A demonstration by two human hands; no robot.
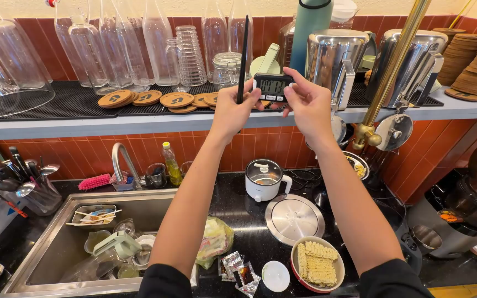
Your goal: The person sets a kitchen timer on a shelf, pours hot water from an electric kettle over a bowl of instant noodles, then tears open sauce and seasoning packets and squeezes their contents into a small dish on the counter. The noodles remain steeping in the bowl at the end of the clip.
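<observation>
bowl: red-rimmed bowl [317, 264] at near counter edge, two blocks of dry noodles inside, uncooked
small lid: white round lid [275, 276] just left of the bowl, flat on black counter
sachets: torn seasoning sachets [239, 270] left of the white lid, beside a crumpled plastic bag [215, 241]
sink: steel sink [56, 243] on the left, holds a tray with chopsticks, glasses, a pale green jug lying on its side
steel lid: round steel lid [294, 218] flat on counter, just behind the bowl
pot: small white electric pot [264, 180] with glass lid, behind the steel lid, handle to the right
utensil cup: cup of spoons and ladles [28, 187] at far left of counter
left hand: left hand [234, 107] raised to shelf height, fingers closed around black chopsticks [243, 60] standing upright, thumb touching left end of the timer
right hand: right hand [307, 102] pinching right side of the timer, thumb under, fingers over top
timer: small black digital timer [272, 87] with lit display, held in air between both hands, in front of the shelf edge
shelf: grey shelf [84, 126] with black mat, wooden coasters [150, 99], glass bottles and jars behind, steel jugs [335, 58] to the right
wall: red tile behind
</observation>
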